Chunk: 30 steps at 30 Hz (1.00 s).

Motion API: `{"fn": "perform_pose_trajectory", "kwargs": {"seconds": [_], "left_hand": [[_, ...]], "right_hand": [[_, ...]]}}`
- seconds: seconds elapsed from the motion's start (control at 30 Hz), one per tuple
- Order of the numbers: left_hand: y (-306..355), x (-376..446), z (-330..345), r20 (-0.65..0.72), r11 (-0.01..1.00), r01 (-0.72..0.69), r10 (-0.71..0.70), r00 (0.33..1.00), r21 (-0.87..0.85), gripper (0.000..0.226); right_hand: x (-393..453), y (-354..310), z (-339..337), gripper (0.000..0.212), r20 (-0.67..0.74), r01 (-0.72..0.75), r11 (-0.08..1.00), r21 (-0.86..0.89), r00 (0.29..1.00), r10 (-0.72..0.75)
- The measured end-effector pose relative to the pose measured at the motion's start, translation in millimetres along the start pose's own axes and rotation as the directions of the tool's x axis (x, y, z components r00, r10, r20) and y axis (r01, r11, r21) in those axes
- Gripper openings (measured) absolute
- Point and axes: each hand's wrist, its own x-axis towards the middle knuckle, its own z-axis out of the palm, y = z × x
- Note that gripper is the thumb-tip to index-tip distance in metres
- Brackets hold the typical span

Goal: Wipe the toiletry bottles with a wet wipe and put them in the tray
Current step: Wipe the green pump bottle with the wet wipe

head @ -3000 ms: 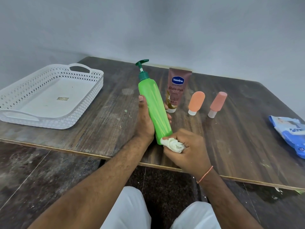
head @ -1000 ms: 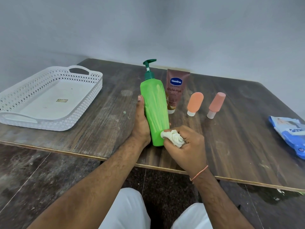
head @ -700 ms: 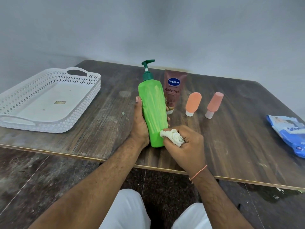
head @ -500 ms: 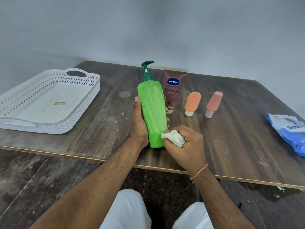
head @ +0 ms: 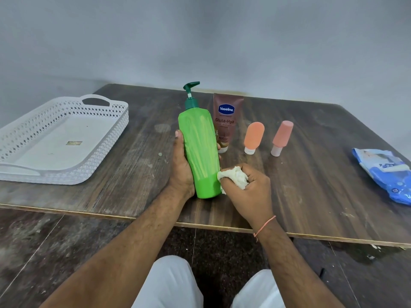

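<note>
Green pump bottle [head: 200,152] now stood almost upright near the table [head: 311,185] front edge, no longer leaning as three seconds ago, gripped round its middle by the left hand [head: 181,168]. Right hand [head: 246,192] bunched tight on the crumpled wet wipe [head: 233,178], shifted up from the bottle's base to its lower right side. Wiping probably near done; white tray [head: 106,156] well left of the bottle, nothing in it yet; Vaseline tube [head: 226,121] and two peach bottles [head: 253,136] just behind, untouched.

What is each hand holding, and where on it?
The left hand grips the green pump bottle around its lower body. The right hand clutches a bunched wet wipe, pressing it against the bottle's lower right side.
</note>
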Motion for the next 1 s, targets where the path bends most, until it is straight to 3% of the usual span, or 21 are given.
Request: {"fn": "perform_pose_trajectory", "kwargs": {"seconds": [0.13, 0.23, 0.43, 0.57, 0.77, 1.0], "left_hand": [[0.1, -1.9, 1.4, -0.003, 1.0, -0.006, 0.006, 1.0, 0.023, 0.084], [-0.6, 0.4, -0.7, -0.019, 1.0, -0.014, 0.015, 1.0, 0.022, 0.083], [-2.0, 2.0, -3.5, -0.023, 1.0, -0.009, 0.009, 1.0, 0.022, 0.083], [-2.8, 2.4, -3.3, -0.019, 1.0, -0.014, 0.014, 1.0, 0.014, 0.082], [-2.4, -0.5, -0.3, -0.024, 0.999, -0.016, 0.017, 1.0, 0.03, 0.081], [-4.3, 0.4, -2.3, -0.006, 1.0, 0.021, -0.021, 1.0, 0.018, 0.085]], "right_hand": [[0.3, -4.7, -2.0, 0.004, 0.057, -0.016, 0.999, 0.046, 0.998, 0.014], [0.6, -8.9, -1.2, 0.017, 0.026, -0.039, 0.997, 0.063, 0.999, 0.037], [3.8, -3.4, -0.7, 0.003, -0.029, -0.106, 0.994, -0.004, 0.994, 0.106], [6.5, -7.8, 0.3, 0.025, -0.005, -0.102, 0.99, 0.096, 0.995, 0.103], [7.2, -4.2, -0.4, 0.027, -0.01, -0.121, 0.989, 0.088, 0.992, 0.122], [5.1, -4.6, -2.0, 0.008, 0.045, -0.086, 0.982, 0.166, 0.996, 0.079]]}}
